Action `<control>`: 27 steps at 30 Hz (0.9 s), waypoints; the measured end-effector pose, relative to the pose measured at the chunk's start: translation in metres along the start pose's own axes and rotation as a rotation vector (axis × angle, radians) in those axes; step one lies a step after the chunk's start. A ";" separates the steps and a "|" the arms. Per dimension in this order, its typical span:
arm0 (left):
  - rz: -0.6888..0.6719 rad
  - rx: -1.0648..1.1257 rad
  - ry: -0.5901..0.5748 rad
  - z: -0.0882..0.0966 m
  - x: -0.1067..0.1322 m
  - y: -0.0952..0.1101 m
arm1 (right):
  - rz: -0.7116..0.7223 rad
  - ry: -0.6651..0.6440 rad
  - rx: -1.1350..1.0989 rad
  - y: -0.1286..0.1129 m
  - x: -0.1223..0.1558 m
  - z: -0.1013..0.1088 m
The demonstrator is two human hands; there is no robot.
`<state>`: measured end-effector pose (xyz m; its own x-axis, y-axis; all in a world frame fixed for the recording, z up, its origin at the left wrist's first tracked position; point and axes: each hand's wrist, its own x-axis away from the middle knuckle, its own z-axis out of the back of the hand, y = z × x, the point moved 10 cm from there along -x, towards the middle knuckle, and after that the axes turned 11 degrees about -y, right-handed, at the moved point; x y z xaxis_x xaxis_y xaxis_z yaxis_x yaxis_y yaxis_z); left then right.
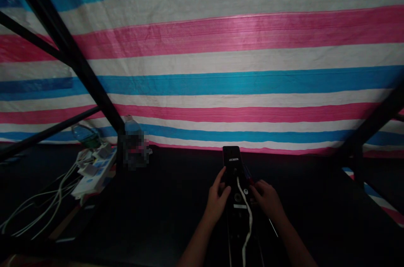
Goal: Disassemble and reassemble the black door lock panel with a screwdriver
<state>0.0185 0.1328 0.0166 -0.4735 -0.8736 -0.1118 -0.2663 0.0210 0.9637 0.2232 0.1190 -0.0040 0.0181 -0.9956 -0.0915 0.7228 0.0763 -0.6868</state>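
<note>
A long black handheld device stands on end over the dark table, with a white cable trailing down its face toward me. My left hand grips the device's left edge. My right hand is curled against its right side, close to a small red and blue item. In the dim light, I cannot tell whether those fingers hold anything. The lower end of the device fades into the dark.
At the left, a white power strip carries plugs, with white cables spread beside it. Behind it stand a water bottle and a blurred bottle. Black metal bars cross in front of a striped tarp.
</note>
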 end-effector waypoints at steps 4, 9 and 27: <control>-0.011 -0.004 -0.008 -0.001 0.001 0.002 | -0.006 0.006 -0.003 0.002 0.000 0.000; -0.034 -0.018 -0.023 -0.004 0.002 0.008 | 0.001 -0.004 0.002 0.004 -0.001 -0.002; -0.020 -0.093 -0.019 -0.003 0.003 0.007 | -0.001 0.003 -0.013 0.001 0.000 0.000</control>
<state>0.0175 0.1285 0.0239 -0.4850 -0.8641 -0.1345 -0.1973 -0.0418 0.9795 0.2240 0.1192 -0.0044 0.0148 -0.9956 -0.0928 0.7135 0.0756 -0.6965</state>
